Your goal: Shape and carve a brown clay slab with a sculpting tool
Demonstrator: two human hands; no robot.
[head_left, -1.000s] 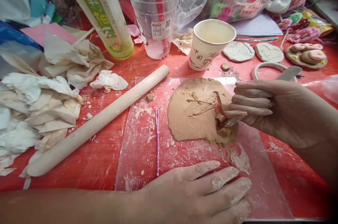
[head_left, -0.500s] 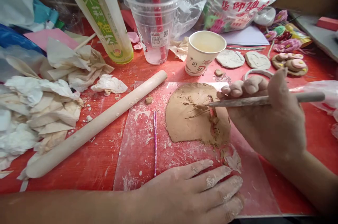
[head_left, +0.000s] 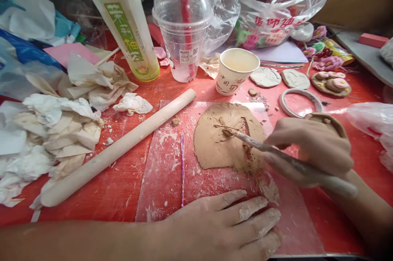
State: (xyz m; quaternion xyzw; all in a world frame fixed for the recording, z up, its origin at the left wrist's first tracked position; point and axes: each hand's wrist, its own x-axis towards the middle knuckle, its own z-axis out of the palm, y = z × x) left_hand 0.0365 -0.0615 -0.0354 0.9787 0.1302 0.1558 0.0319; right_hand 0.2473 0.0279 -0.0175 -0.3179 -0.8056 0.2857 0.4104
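A flattened slab of brown clay lies on a clear plastic sheet, with scratched lines and a cut gap on its right side. My right hand, slightly blurred, is closed around a slim clay-smeared stick tool. The tool's tip meets the scratched part of the slab. My left hand rests flat on the sheet in front of the slab, fingers spread and dusted with dry clay. Left of the slab lies a thin purple stick; a thin clay scrap sits between the hands.
A wooden rolling pin lies slantwise at left beside crumpled tissues. Behind the slab stand a bottle, a plastic cup and a paper cup. A tape ring and clay discs lie at back right.
My right hand has turned over from palm up to knuckles up, swinging the tool's rear end down toward me. Its tip has moved slightly left and down on the clay. My left hand stays put.
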